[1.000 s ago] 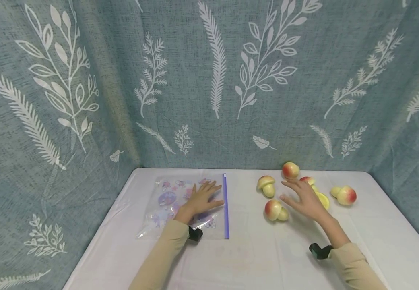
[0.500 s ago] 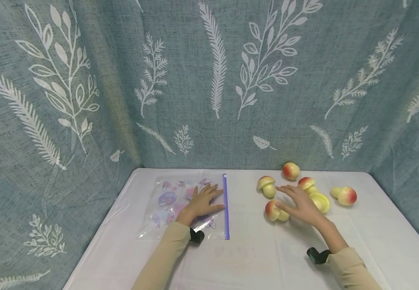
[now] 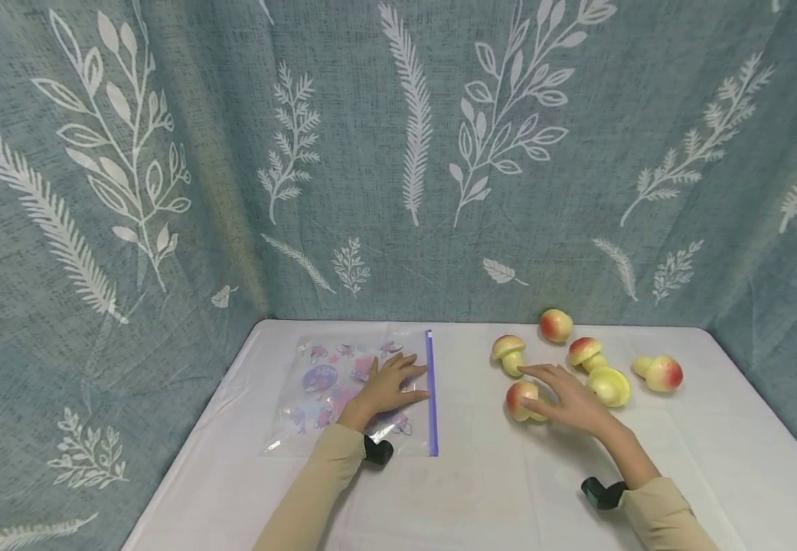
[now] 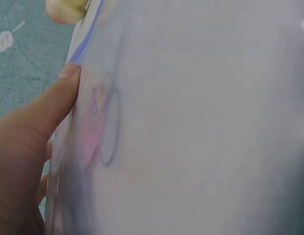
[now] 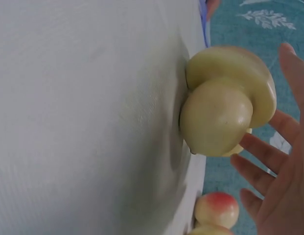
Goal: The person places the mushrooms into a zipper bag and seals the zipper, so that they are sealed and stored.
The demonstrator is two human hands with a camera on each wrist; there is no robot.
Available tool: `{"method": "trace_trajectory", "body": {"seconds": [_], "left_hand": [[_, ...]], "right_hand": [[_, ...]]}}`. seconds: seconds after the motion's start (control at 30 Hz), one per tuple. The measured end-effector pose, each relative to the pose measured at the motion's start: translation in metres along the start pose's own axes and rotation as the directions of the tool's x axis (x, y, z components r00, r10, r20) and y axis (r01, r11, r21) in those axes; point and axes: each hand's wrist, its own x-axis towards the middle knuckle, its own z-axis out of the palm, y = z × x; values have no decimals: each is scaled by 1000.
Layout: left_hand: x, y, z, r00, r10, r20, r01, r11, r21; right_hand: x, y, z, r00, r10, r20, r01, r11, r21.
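My left hand [image 3: 386, 390] lies spread on a clear zip bag [image 3: 318, 379] printed with pink and purple cartoon figures. Its thumb and fingertips reach the purple zip strip [image 3: 432, 398] on the bag's right side. In the left wrist view the thumb [image 4: 56, 100] touches the bag near that strip. My right hand [image 3: 570, 402] hovers at a red-and-yellow toy mushroom [image 3: 518, 399], covering part of its stem. The right wrist view has the mushroom [image 5: 218, 117] lying on the cloth, with thumb and fingers held loosely apart around it.
Several more toy mushrooms lie at the right: one upright [image 3: 509, 353] just beyond my right fingertips, one at the back edge [image 3: 556, 325], one showing its yellow underside [image 3: 608, 386], and one farther right [image 3: 663, 373]. A leaf-patterned curtain [image 3: 398, 168] stands behind the white table.
My right hand has moved left and lower, from over the rear mushrooms to the near one, uncovering the mushrooms behind. My left hand has shifted slightly right on the bag.
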Motion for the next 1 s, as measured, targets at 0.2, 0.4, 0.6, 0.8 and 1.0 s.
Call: {"method": "trace_trajectory", "body": {"seconds": [0.2, 0.4, 0.6, 0.8, 1.0], "left_hand": [[2, 1, 1, 1000, -6, -21, 6, 1000, 0], [3, 0, 3, 999, -9, -41, 9, 1000, -12], [5, -1, 3, 998, -14, -62, 13, 1000, -17], [5, 0, 3, 996, -6, -85, 4, 1000, -31], [5, 3, 1, 991, 7, -137, -10, 1000, -21]], "right_hand": [[-2, 0, 1, 1000, -9, 25, 9, 1000, 0], [-3, 1, 3, 999, -27, 25, 28, 999, -20], [-3, 3, 3, 1000, -13, 23, 13, 1000, -2], [-3, 3, 2, 999, 34, 40, -35, 998, 42], [-3, 3, 1, 998, 51, 36, -53, 996, 73]]}}
